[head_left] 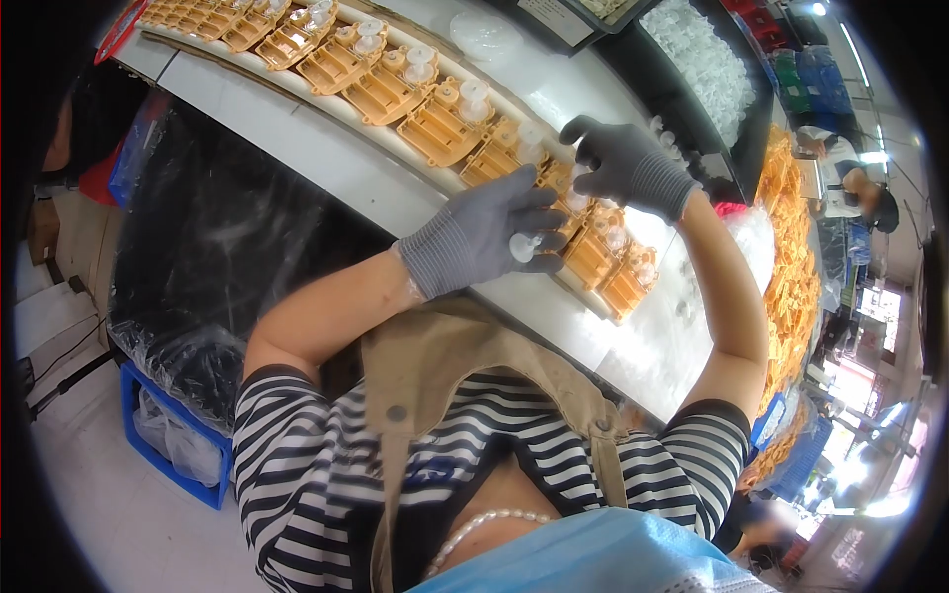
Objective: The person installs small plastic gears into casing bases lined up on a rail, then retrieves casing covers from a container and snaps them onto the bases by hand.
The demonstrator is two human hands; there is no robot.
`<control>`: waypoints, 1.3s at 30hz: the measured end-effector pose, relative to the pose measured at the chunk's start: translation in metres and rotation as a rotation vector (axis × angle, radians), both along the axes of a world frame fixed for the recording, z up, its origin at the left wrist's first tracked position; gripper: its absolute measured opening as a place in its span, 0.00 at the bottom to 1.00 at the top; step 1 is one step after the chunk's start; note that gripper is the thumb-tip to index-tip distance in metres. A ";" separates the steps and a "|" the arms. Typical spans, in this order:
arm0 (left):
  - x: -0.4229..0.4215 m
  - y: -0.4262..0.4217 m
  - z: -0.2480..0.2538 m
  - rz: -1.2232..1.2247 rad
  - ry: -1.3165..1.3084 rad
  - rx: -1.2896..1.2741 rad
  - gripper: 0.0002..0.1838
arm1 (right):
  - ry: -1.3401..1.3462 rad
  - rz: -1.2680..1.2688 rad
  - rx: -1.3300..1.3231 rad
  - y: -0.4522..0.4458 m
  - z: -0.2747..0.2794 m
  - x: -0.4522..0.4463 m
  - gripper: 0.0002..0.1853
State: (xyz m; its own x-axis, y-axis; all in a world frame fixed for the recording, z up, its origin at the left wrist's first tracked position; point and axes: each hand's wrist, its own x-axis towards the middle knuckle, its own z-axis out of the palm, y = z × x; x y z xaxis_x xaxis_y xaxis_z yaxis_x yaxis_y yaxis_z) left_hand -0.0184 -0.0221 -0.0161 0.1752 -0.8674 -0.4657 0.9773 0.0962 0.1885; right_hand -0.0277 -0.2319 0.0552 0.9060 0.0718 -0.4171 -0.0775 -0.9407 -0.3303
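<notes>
Left hand point(479, 233) and right hand point(633, 166) over a row of orange housings point(442, 126)

The left hand grasps a white part point(524, 246) in its curled fingers, near the housings; the right hand, just beside it, curls over a second white part point(580, 186), though whether it is clenched on it cannot be told. The housings run beneath and to both sides of the grips, and beyond the right one a black tray point(660, 87) holds clear pieces point(697, 61)

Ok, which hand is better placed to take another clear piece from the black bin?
Right, I'd say: the right hand looks nearer the black bin, while the left hand is farther off and already has a small translucent piece at its fingers.
</notes>
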 end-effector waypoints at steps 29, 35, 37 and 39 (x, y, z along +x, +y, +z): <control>0.004 0.005 0.004 -0.011 -0.016 -0.010 0.26 | -0.106 -0.081 0.001 0.009 0.017 -0.007 0.23; 0.001 -0.002 0.006 0.157 0.197 -0.120 0.28 | -0.623 0.167 0.274 0.027 0.020 -0.046 0.11; 0.001 -0.003 0.011 0.233 0.137 -0.124 0.30 | -0.686 0.356 0.299 0.035 0.020 -0.061 0.12; 0.000 -0.006 0.018 0.273 0.088 -0.115 0.31 | -0.719 0.507 0.284 0.038 0.012 -0.071 0.11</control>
